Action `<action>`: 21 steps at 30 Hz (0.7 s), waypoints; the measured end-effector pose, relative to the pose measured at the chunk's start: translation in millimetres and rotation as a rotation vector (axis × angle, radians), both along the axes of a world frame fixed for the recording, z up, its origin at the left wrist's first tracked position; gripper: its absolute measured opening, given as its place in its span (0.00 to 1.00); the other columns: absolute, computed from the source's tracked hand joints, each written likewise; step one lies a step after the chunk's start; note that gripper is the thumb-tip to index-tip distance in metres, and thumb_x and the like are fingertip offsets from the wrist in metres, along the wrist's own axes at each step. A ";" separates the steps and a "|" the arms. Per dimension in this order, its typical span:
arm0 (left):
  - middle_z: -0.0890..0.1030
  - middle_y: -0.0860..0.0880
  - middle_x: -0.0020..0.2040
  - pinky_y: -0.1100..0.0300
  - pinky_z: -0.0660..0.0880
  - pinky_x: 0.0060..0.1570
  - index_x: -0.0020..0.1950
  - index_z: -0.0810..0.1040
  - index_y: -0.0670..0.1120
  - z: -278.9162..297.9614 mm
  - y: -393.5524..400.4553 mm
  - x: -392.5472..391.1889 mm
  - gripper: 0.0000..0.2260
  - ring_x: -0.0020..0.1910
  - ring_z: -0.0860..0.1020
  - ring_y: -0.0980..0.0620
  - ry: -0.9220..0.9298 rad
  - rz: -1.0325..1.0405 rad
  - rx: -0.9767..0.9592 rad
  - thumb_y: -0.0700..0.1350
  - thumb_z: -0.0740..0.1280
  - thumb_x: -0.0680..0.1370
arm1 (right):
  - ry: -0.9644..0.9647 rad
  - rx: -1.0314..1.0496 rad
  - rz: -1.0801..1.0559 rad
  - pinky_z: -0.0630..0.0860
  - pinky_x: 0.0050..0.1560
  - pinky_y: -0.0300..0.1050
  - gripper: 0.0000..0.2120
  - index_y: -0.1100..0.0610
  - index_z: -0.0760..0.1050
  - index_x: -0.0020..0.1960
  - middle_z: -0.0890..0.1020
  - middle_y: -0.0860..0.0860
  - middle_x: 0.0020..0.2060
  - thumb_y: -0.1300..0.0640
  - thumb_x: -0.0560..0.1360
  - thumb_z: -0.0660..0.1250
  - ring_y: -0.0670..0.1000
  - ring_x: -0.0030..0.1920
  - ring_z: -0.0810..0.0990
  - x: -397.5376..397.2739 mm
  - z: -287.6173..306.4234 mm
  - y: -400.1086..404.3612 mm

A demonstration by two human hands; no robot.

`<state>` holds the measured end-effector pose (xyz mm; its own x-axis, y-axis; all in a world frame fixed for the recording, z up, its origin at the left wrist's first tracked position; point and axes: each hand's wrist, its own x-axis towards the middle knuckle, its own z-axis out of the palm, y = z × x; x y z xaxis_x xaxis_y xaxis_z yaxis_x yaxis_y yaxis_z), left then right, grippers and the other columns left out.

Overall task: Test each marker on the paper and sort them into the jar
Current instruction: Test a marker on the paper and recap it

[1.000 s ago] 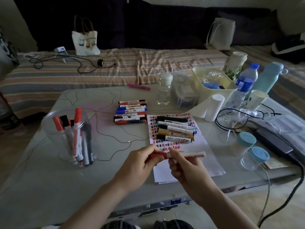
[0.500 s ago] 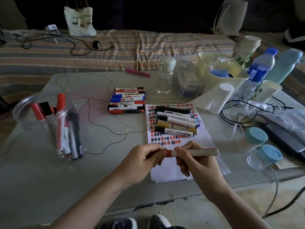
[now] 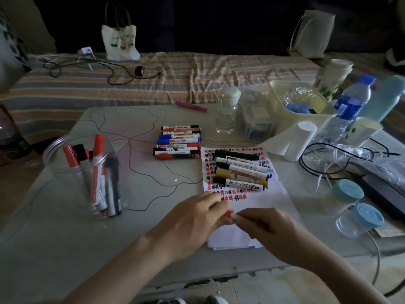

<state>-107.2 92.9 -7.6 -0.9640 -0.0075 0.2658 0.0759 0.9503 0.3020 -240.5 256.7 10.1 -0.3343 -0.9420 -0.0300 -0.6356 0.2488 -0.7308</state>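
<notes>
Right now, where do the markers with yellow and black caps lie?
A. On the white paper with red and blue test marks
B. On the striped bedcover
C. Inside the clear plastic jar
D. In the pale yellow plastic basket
A: the group of markers with yellow and black caps lies on the upper part of the white paper with red and blue test marks, while the clear plastic jar holds only red-capped and black-capped markers standing upright.
</notes>
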 end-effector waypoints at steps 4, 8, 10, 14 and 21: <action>0.72 0.60 0.49 0.75 0.66 0.44 0.60 0.74 0.50 5.6 -1.5 2.5 0.14 0.46 0.69 0.63 -0.067 0.052 0.250 0.54 0.55 0.81 | 0.273 -0.269 -0.011 0.74 0.30 0.41 0.16 0.47 0.82 0.51 0.76 0.41 0.29 0.41 0.81 0.60 0.45 0.30 0.77 2.3 -5.8 3.8; 0.79 0.53 0.46 0.54 0.76 0.46 0.54 0.75 0.53 2.2 -1.8 0.8 0.14 0.45 0.77 0.53 -0.220 0.076 0.470 0.57 0.54 0.82 | 0.528 -0.325 0.001 0.73 0.27 0.47 0.11 0.49 0.81 0.54 0.77 0.44 0.33 0.46 0.81 0.62 0.46 0.31 0.74 0.0 -16.3 7.2; 0.78 0.51 0.42 0.54 0.75 0.43 0.52 0.76 0.55 1.4 -5.2 2.5 0.14 0.39 0.76 0.54 -0.292 0.090 0.548 0.59 0.53 0.82 | 0.592 -0.332 0.024 0.74 0.27 0.46 0.11 0.51 0.81 0.53 0.79 0.45 0.35 0.47 0.81 0.63 0.47 0.33 0.76 2.1 -18.0 7.0; 0.72 0.49 0.37 0.59 0.67 0.38 0.48 0.77 0.57 2.9 -10.5 2.4 0.13 0.34 0.68 0.57 -0.409 0.061 0.624 0.58 0.54 0.82 | 0.694 -0.358 0.055 0.74 0.28 0.47 0.10 0.54 0.81 0.52 0.79 0.47 0.37 0.50 0.81 0.64 0.49 0.34 0.76 2.9 -29.8 7.2; 0.77 0.56 0.40 0.65 0.71 0.40 0.52 0.78 0.52 -7.5 -11.1 -3.0 0.14 0.38 0.74 0.61 -0.457 0.102 0.635 0.56 0.56 0.82 | 0.620 -0.246 0.081 0.76 0.30 0.44 0.11 0.52 0.80 0.53 0.80 0.45 0.38 0.48 0.81 0.62 0.46 0.35 0.77 1.6 -43.4 4.0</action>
<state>-110.3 81.8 -15.0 -0.9631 -0.1191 -0.2413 -0.2646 0.5815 0.7693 -238.8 260.8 -33.3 -0.1482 -0.9195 0.3640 -0.9658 0.0553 -0.2534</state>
